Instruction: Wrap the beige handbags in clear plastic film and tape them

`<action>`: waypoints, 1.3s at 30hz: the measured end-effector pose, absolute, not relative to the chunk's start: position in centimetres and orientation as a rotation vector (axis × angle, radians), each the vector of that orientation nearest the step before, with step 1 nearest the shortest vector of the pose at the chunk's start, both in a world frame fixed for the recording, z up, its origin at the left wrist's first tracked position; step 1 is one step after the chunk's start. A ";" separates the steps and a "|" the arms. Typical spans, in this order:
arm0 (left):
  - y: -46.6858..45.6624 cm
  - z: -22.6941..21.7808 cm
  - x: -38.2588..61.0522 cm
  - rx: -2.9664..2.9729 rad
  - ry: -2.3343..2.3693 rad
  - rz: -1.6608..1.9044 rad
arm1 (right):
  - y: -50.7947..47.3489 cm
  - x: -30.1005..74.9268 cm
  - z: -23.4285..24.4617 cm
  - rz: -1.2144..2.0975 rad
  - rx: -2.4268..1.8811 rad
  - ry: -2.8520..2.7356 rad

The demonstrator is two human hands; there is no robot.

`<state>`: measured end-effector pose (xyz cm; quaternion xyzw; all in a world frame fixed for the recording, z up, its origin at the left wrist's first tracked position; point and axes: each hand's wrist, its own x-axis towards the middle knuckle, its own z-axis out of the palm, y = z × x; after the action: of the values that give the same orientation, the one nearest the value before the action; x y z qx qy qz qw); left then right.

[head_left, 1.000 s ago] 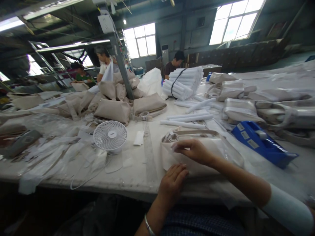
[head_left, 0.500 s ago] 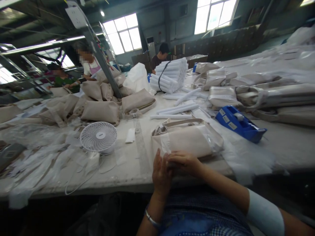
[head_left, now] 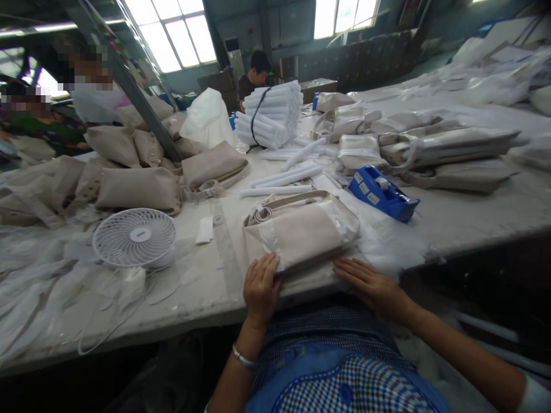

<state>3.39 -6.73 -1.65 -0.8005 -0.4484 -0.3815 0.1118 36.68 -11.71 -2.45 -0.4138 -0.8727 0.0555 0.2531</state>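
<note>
A beige bag lies on the worktable in front of me, its strap along the far edge and a rolled strap end at the left. Clear plastic wraps its right end, and a pale strip crosses its left side. My left hand rests at the near left corner, fingers stretched over the bag's edge at the strip. My right hand lies with fingers extended by the near right edge, close to the tabletop. Its fingertips are near the bag; contact is unclear. To the right stands a blue tape dispenser.
A white fan with a cable stands left, near plastic scraps. Beige bags pile up behind it; more wrapped bags lie right. White rolls are bundled at the back. A metal post rises left. People work across the table.
My right hand has left the strip beside my left hand and moved right along the bag's near edge. My left hand stays at the left corner. The view has shifted right.
</note>
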 end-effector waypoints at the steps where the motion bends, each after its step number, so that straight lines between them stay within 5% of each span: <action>1: -6.7 -1.6 3.3 -2.350 -1.312 -1.120 | -11.6 36.5 -2.8 0.136 -1.095 -2.336; 21: -6.2 -0.3 3.7 -2.376 -1.398 -1.229 | -9.8 22.8 0.9 0.256 -0.505 -2.293; 31: -6.3 -0.7 3.8 -2.365 -1.416 -1.208 | 6.1 22.8 6.5 0.145 -1.311 -2.451; 39: -6.0 -1.7 3.5 -2.284 -1.486 -1.227 | 10.2 19.4 8.0 0.415 -1.343 -2.780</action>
<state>3.53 -6.02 -1.68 -0.7619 -0.4959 -0.4095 0.0765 19.38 10.21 7.97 -0.4311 -0.8924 0.1331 0.0132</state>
